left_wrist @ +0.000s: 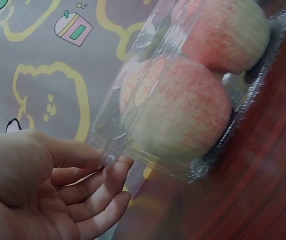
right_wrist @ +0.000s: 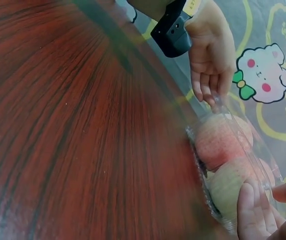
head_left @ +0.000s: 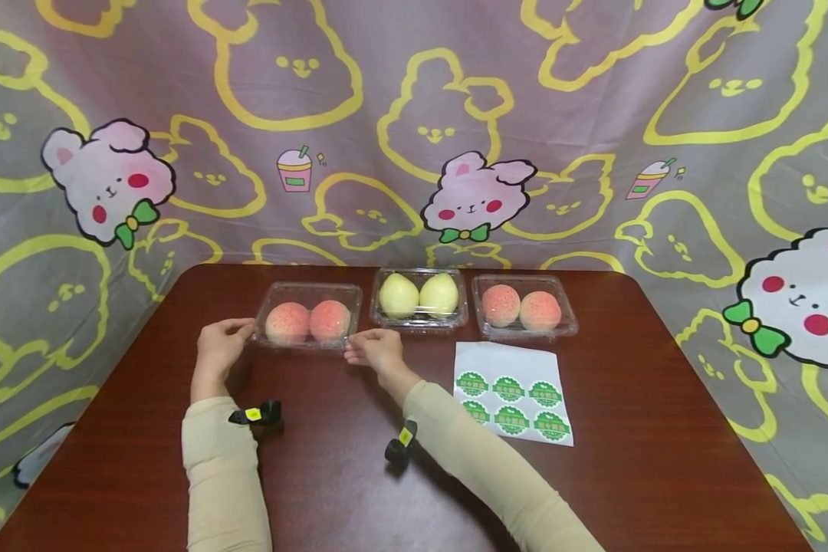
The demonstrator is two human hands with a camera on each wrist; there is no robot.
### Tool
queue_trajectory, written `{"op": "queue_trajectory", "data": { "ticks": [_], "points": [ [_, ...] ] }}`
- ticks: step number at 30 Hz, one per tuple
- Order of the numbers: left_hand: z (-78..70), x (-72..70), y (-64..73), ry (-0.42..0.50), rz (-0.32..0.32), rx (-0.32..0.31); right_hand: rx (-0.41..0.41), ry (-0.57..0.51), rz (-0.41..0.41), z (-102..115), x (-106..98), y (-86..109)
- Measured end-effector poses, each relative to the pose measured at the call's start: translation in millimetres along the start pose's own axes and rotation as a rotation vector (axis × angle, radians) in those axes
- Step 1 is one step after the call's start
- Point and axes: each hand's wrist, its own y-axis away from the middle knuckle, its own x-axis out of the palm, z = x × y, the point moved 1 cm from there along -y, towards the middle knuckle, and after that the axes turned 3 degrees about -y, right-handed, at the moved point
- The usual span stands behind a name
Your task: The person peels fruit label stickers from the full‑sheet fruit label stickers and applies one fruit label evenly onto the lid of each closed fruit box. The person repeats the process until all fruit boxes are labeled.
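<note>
At the left back of the table, a clear plastic box with a closed lid contains two pink-and-cream peaches. My left hand pinches the rim at its left corner; the left wrist view shows thumb and fingertips on the clear flange. On the opposite side, my right hand holds the front right corner between thumb and fingers. In the right wrist view, the right hand's fingers overlap the lower end of the box, beside the nearer peach.
Right of this box stand a clear box with two yellow-green fruits and another box with two peaches. A white sheet of round green stickers lies in front of them. A patterned curtain hangs behind the brown table.
</note>
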Motion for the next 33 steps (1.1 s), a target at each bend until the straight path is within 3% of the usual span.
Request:
{"op": "queue_trajectory", "data": {
  "ticks": [13,27,33],
  "points": [
    [10.2,-11.7,2.1,0.002,0.175,0.092,0.051,0.025,0.067,0,-7,7.0],
    [25.3,-32.1,10.6,0.019,0.445,0.161,0.069,0.070,0.185,-6,-23,25.3],
    [26.3,-34.5,13.7,0.018,0.463,0.185,0.081,0.088,0.225,-6,-25,30.9]
  ]
}}
